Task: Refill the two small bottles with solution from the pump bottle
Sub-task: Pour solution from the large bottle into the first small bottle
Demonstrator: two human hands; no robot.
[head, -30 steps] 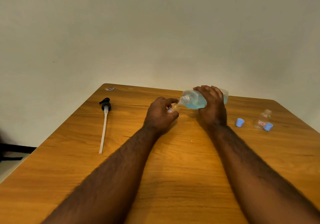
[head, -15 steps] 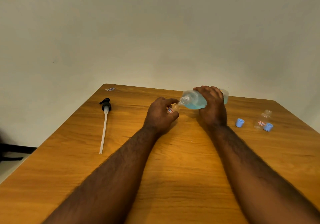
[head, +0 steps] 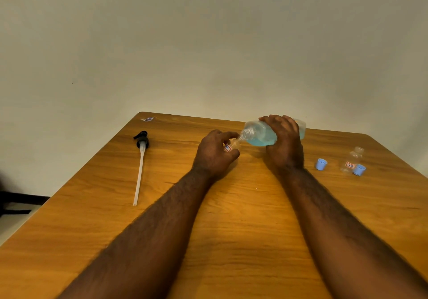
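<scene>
My right hand (head: pixel 286 144) grips the large clear pump bottle (head: pixel 260 134), which is tipped on its side with blue solution pooled along its lower wall. Its open threaded neck points left and meets the mouth of a small clear bottle (head: pixel 232 145) with a red-framed label. My left hand (head: pixel 214 155) is closed around that small bottle. The second small bottle (head: pixel 352 159) stands uncapped at the right of the wooden table (head: pixel 231 229). Whether liquid is flowing is too small to tell.
The removed black pump head with its long white dip tube (head: pixel 140 166) lies at the left of the table. Two light blue caps rest at the right, one (head: pixel 321 164) by itself and one (head: pixel 359 169) against the second small bottle. A small wrapper (head: pixel 148 119) lies at the far left corner.
</scene>
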